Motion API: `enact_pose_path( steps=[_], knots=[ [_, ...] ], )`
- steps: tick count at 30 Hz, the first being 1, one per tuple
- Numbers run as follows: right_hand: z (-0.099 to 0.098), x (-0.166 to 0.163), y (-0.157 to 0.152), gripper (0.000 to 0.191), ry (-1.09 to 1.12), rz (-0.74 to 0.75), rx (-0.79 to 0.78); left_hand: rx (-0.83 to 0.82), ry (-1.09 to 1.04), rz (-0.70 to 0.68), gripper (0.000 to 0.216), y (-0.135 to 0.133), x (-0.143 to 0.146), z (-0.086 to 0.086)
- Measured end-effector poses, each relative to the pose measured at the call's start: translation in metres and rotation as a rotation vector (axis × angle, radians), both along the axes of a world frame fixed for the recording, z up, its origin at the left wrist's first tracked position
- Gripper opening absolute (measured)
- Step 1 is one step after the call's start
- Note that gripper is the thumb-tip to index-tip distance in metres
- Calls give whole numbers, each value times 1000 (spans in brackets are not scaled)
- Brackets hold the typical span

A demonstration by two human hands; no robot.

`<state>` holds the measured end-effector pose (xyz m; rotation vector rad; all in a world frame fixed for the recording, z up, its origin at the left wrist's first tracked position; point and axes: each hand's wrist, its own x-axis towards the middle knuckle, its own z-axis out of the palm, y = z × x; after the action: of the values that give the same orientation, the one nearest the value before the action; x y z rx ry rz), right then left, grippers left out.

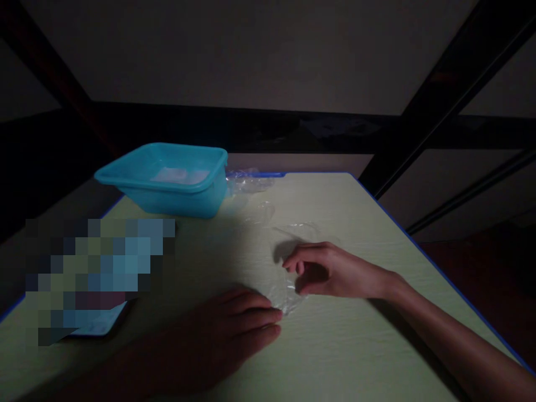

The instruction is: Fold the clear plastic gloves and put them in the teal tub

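Clear plastic lies in the middle of the tabletop, between the hands. The left hand's grip is flat, fingers straight, fingertips at the plastic's near end. The right hand's grip is half curled beside it, thumb and fingers apart; contact I cannot tell. A blue basin stands by the far left corner.

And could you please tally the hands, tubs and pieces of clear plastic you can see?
Hands: 2, the left hand and the right hand
Tubs: 1, the turquoise tub
Clear plastic: at least 2, a near piece and a far piece; outlines are faint
Total: at least 5
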<state>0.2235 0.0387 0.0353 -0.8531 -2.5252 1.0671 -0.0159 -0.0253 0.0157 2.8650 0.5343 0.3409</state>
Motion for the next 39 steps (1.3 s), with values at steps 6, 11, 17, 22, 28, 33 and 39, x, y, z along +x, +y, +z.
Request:
enact_pose_path(
  steps=[6, 11, 17, 22, 28, 33, 39],
  knots=[
    [0, 3, 1, 33, -19, 39, 89, -23, -8, -14, 24, -1, 2, 0],
    [5, 3, -2, 26, -17, 52, 78, -38, -2, -15, 23, -5, 5, 5],
    [6, 6, 0, 11, 25, -41, 125, -47, 28, -79, 20, -13, 14, 20],
    [4, 2, 5, 11, 55, -196, 116, -24, -174, -102, 25, -16, 9, 6],
    [-1, -25, 42, 8, 33, -374, 91, 159, -275, 307, 27, 10, -19, -13],
    [-8, -54, 78, 29, -2, -423, 90, 203, -198, 439, 25, 28, -30, -15],
    [-13, -66, 93, 28, -7, -434, -29, 167, -123, 453, 25, 30, -32, -15]
  ],
)
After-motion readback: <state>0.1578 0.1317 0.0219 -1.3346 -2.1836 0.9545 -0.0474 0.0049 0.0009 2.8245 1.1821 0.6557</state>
